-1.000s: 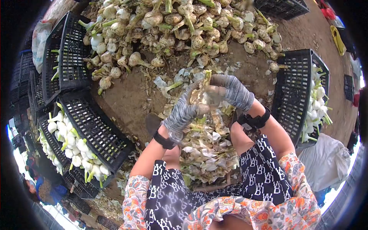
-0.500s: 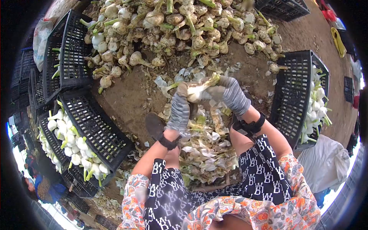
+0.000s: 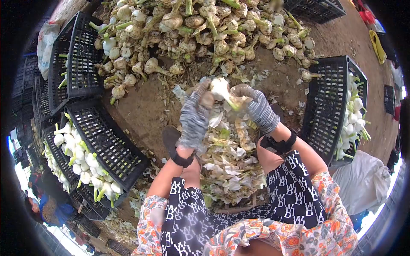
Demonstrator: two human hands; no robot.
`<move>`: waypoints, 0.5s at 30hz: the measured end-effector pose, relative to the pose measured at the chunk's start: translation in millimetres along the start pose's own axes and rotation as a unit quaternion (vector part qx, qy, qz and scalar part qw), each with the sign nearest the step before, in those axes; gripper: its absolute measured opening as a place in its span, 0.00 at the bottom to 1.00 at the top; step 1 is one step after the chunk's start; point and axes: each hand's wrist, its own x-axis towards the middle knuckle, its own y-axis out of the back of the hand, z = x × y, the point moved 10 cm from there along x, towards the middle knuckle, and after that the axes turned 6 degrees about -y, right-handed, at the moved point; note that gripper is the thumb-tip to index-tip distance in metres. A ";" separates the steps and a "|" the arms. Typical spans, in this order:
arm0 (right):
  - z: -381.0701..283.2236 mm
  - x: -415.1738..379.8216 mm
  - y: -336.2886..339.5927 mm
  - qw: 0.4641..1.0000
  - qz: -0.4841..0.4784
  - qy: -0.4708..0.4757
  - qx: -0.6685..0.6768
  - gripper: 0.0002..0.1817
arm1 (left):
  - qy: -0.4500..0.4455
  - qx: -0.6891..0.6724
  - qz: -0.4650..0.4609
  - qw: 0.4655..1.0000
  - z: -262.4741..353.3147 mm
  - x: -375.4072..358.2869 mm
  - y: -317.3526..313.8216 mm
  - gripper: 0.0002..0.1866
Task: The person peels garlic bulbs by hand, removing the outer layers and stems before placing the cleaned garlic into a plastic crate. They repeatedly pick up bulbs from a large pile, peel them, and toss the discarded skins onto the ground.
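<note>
Between my two gloved hands is a white garlic bulb [image 3: 220, 87], its stem slanting down to the right. My left hand [image 3: 198, 109], in a grey knitted glove, has its fingertips at the left side of the bulb. My right hand [image 3: 256, 106], gloved the same way, closes its fingers around the stem end. Loose papery peelings [image 3: 232, 166] lie heaped on the ground between my legs. Beyond my hands rises a large pile of unpeeled, soil-stained garlic [image 3: 205, 38] with stems.
Black crates [image 3: 104, 145] with cleaned white garlic [image 3: 85, 164] stand at the left. Another black crate [image 3: 324, 106] of white garlic is at the right, near a white sack [image 3: 363, 181]. A person in blue [image 3: 57, 211] is at the far lower left.
The bulb has turned so its white head points up, and it looks cleaner. My left hand has shifted slightly left and is opened more; my right hand has moved to the stem.
</note>
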 end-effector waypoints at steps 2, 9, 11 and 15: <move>-11.1 -1.6 -3.1 0.999 -0.008 0.047 -0.027 0.15 | -0.043 -0.029 -0.041 0.998 6.4 2.6 -4.7 0.26; 6.3 -10.7 -10.9 0.977 -0.118 0.151 -0.092 0.09 | 0.155 -0.437 -0.073 0.883 -12.5 -3.9 -40.7 0.26; 36.3 -2.0 8.7 0.994 -0.077 0.034 0.067 0.10 | 0.247 -0.558 -0.046 0.791 -30.9 -13.6 -45.1 0.23; 45.1 -5.4 14.7 0.991 -0.087 -0.089 -0.046 0.30 | 0.293 -0.563 -0.057 0.771 -40.3 -16.5 -45.4 0.25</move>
